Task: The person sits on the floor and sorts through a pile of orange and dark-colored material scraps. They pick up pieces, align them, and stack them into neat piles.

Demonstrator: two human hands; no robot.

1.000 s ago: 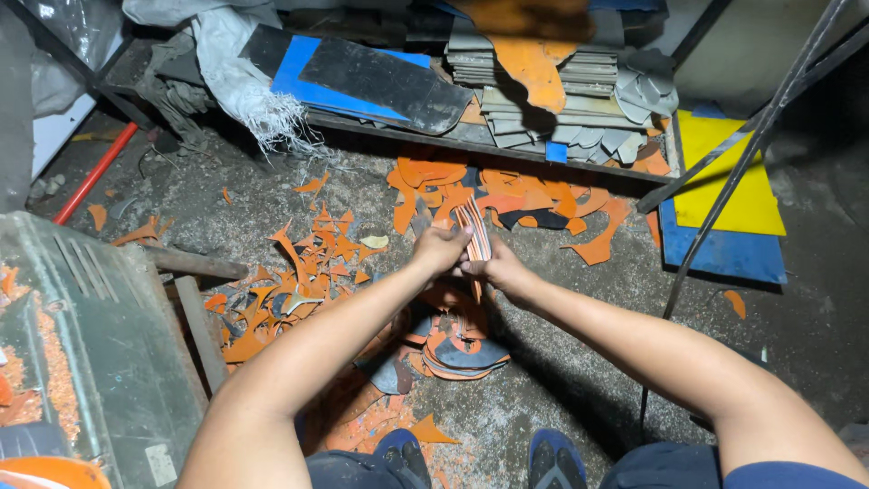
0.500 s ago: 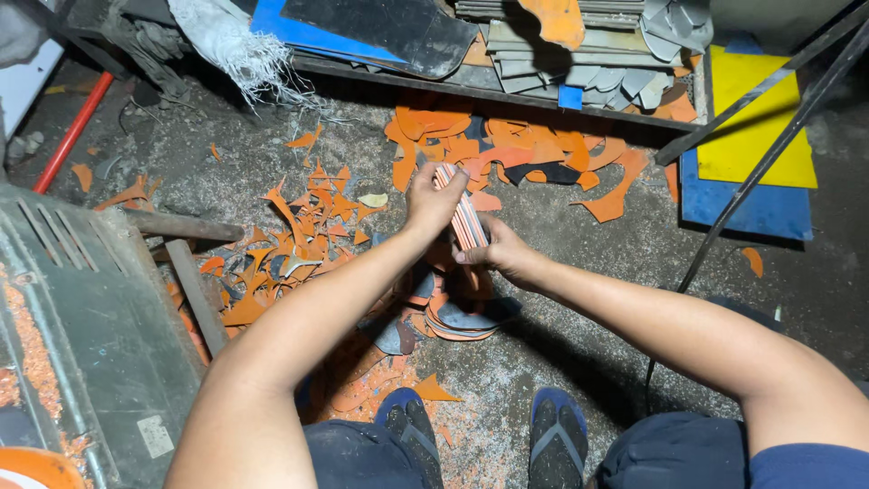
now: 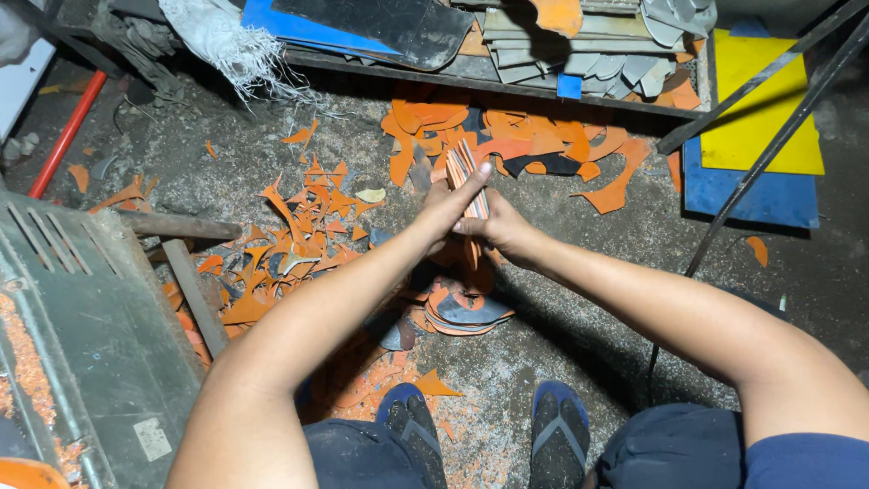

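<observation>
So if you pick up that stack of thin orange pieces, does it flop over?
Probably not much: the stack stands upright between the left hand and right hand without sagging. It looks light, being thin sheets. Loose pieces might slide apart, since their top edges look fanned.

- Stack of thin sheets (image 3: 463, 174): flat, matt, rubbery-looking, orange and grey edges.
- Orange offcuts (image 3: 308, 213): matt, smooth-faced, ragged-edged.
- Floor (image 3: 588, 299): rough, gritty, dusty concrete.
- Near-left machine housing (image 3: 81, 308): dull grey metal, dusted with crumbs.
- Far-left white cloth (image 3: 226, 41): frayed.
</observation>
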